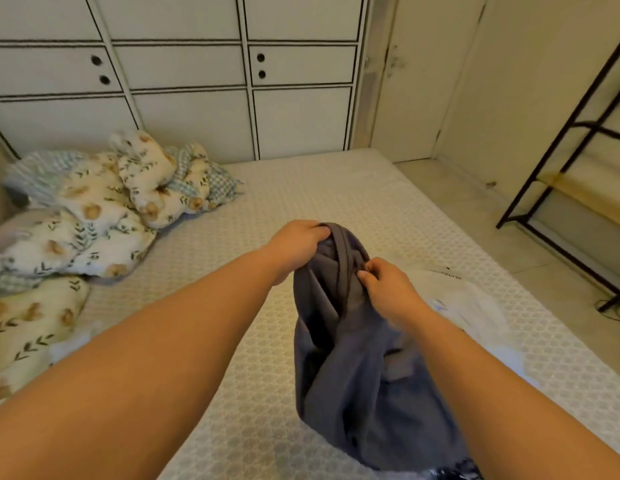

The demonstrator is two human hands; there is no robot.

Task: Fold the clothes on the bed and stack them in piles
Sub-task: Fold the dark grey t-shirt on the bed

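Observation:
A dark grey garment (350, 372) hangs bunched in front of me above the bed (253, 341). My left hand (296, 245) grips its top edge from the left, fingers curled over the fabric. My right hand (388, 289) pinches a band of the same garment just right of centre. White clothes (461, 306) lie crumpled on the mattress to the right, partly hidden behind my right forearm.
A floral quilt and pillows (93, 216) are heaped at the bed's left side. White cabinet doors (197, 81) line the wall beyond the bed. A black metal shelf rack (578, 188) stands on the floor at the right.

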